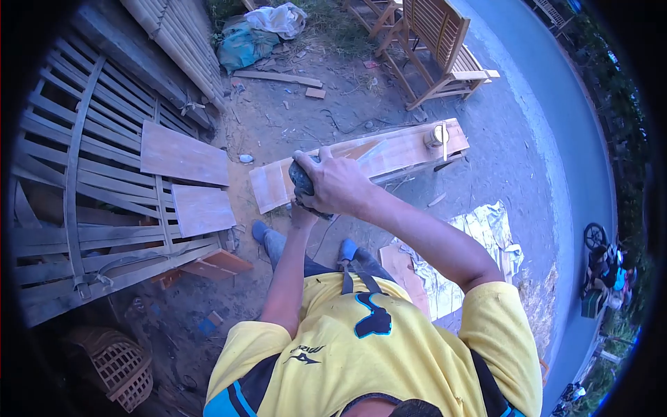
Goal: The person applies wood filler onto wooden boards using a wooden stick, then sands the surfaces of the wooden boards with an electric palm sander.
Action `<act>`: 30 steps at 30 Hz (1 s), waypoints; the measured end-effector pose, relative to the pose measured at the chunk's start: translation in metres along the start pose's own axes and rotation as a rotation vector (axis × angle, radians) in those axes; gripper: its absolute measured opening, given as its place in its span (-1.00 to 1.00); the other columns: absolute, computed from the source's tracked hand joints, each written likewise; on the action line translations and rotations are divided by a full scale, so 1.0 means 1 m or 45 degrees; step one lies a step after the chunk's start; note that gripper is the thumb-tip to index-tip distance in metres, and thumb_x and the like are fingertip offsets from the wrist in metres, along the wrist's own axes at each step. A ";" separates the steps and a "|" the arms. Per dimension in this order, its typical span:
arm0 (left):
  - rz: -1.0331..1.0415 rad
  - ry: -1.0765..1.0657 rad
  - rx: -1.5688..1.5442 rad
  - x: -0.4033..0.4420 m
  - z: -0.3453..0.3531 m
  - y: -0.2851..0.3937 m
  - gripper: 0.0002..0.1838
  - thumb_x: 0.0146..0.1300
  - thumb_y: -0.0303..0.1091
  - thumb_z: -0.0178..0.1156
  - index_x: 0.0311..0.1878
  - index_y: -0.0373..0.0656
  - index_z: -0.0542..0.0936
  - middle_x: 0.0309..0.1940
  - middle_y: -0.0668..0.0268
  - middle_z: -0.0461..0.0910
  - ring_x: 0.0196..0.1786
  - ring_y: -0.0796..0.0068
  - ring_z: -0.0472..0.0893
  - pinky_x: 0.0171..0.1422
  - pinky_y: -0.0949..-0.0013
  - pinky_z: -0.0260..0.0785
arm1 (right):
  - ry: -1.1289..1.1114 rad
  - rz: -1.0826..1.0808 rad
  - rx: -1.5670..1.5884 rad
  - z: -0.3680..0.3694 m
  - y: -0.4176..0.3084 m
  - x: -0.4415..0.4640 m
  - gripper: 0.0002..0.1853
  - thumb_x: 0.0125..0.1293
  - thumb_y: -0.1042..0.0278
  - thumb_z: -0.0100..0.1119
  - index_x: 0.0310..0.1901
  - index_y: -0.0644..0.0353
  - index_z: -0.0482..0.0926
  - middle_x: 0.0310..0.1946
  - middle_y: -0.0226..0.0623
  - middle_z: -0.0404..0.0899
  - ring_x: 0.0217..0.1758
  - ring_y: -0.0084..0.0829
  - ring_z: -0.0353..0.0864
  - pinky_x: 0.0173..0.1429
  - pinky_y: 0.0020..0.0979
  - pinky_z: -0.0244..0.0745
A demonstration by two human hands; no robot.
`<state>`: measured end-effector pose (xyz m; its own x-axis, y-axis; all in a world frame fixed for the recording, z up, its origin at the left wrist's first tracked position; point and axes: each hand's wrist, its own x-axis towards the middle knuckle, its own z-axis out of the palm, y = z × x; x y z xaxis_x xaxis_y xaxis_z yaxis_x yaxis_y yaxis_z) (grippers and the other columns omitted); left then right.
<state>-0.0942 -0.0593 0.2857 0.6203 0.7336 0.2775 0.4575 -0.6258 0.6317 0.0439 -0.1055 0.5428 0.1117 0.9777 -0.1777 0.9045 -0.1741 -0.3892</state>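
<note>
My right hand [340, 182] is closed over a dark grey, lumpy object [301, 179], perhaps a bundled cloth; its exact kind is unclear. Just below, my left hand [303, 216] is against the underside of the same object, its fingers mostly hidden by it. Both hands are in front of the near end of a long wooden board [406, 147], which lies on a low support. On the board's far end stands a small can [436, 136] with a light stick or brush handle across its top.
Two wooden panels [184, 154] rest on a slatted bamboo platform [87, 167] at left. A wooden bench [438, 52] stands at the back. A paint-stained sheet [479, 243] lies on the ground at right, before a road [556, 90]. Bags [250, 42] and wood scraps lie beyond.
</note>
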 end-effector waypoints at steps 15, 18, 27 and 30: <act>0.117 -0.291 -0.080 0.058 -0.028 -0.052 -0.59 0.45 -0.16 0.48 0.21 -0.18 0.71 -0.11 -0.02 0.84 0.00 -0.07 0.84 0.05 0.04 0.63 | 0.528 0.090 0.157 0.035 0.034 0.000 -0.04 0.18 0.15 0.55 0.61 -0.02 0.29 0.06 0.18 0.52 -0.12 0.21 0.81 -0.08 0.09 0.73; 0.113 -0.013 -0.556 0.061 -0.017 -0.043 -0.59 0.44 -0.25 0.48 0.26 -0.17 0.71 -0.07 0.02 0.84 0.04 0.02 0.85 0.11 0.08 0.63 | 0.489 -0.028 0.216 0.046 0.007 -0.014 -0.06 0.19 0.20 0.54 0.60 -0.01 0.30 0.07 0.20 0.51 -0.22 0.13 0.83 -0.17 0.02 0.72; -0.103 -0.575 -0.370 0.104 -0.071 -0.047 -0.64 0.41 -0.43 0.45 0.24 -0.26 0.74 -0.04 0.25 0.87 0.02 0.43 0.82 0.13 0.25 0.62 | 0.922 0.498 0.274 -0.002 0.148 0.021 -0.12 0.25 -0.04 0.52 0.57 -0.16 0.33 0.07 0.15 0.56 -0.07 0.27 0.78 0.00 0.13 0.75; -0.196 -0.697 -0.331 0.117 -0.073 -0.051 -0.65 0.39 -0.45 0.46 0.22 -0.27 0.75 -0.09 0.24 0.87 0.01 0.47 0.80 0.13 0.26 0.63 | 1.026 0.477 0.390 0.025 0.137 0.029 -0.12 0.25 0.01 0.53 0.56 -0.11 0.34 0.07 0.14 0.55 -0.07 0.26 0.77 0.00 0.10 0.76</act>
<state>-0.0916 0.0780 0.3392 0.8275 0.5254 -0.1983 0.4404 -0.3882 0.8095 0.1606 -0.1036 0.4618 0.7287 0.6180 0.2953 0.6171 -0.4054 -0.6744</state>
